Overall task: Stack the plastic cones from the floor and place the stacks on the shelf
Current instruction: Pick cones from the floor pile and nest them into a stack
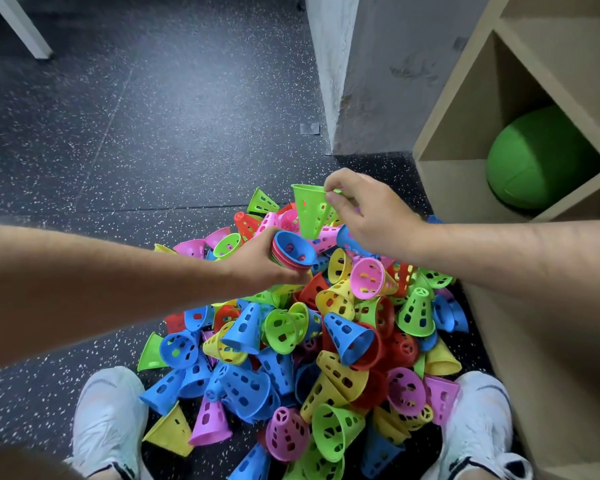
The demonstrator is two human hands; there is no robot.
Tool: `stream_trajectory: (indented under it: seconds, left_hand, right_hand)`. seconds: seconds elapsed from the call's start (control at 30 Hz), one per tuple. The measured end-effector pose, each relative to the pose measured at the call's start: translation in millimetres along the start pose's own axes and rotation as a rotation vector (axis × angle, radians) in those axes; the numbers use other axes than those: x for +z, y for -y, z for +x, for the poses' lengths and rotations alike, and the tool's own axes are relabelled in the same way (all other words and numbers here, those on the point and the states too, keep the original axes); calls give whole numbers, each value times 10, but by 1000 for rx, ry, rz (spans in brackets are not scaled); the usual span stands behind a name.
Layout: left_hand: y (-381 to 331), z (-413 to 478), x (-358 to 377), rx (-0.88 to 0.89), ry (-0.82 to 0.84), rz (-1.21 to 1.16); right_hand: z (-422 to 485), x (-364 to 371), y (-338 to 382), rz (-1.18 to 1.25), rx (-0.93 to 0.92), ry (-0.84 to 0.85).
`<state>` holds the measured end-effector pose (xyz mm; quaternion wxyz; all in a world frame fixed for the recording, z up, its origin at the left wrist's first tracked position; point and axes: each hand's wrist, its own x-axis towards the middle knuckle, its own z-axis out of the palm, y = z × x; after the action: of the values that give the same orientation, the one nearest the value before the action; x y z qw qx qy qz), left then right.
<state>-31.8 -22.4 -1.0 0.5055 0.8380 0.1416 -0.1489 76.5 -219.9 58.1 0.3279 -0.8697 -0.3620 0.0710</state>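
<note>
while left hand (257,259) grips nested cone stack (293,252), right hand (371,213) pinches green cone (309,211) by rim above pile (326,341).

You're holding a green cone (309,211), wide end up, just beside a blue-topped stack (293,251); the pile (326,341) is lying beside the shelf (447,174)

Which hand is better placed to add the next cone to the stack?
Right. The right hand pinches a green cone by its rim, close beside the stack, which the left hand grips.

Right hand (371,216) pinches cone (309,211) (green).
</note>
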Motion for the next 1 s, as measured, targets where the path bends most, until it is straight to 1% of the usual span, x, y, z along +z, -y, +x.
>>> stream_trajectory:
  seconds: [0.07,0.17,0.3,0.33,0.4,0.47,0.5,0.6,0.7,0.8,0.9,1.0]
  left_hand:
    - [-109,-18,30,43,13,-40]
    - [-258,-49,141,121,26,-135]
    - [-279,-69,270,112,6,-121]
    - [-262,-74,294,99,8,-99]
    - [-236,-77,334,79,4,-60]
    - [-229,-54,377,72,13,-44]
    - [-247,-38,398,71,21,-35]
    - [-327,34,469,82,18,-6]
    - [-359,89,575,78,-16,-20]
    - [-327,88,703,80,-79,-18]
    - [-287,-13,829,88,-188,-79]
    - [-228,-158,948,124,-265,-172]
  right_hand:
    - [-122,9,83,53,0,-19]
    - [-374,48,89,57,-33,27]
    - [-802,173,-82,35,-52,127]
    - [-883,200,-153,49,-37,131]
    - [-967,199,-341,93,-1,48]
    - [-1010,154,-596,51,36,-39]
    - [-1036,128,-722,-1,50,-44]
    - [-1149,96,-980,-133,28,52]
    - [-1215,150,-1048,-177,15,127]
    - [-1200,210,-1025,-239,-5,131]
    - [-1169,245,-1014,-348,-31,200]
    - [-1167,259,-1018,-358,-11,212]
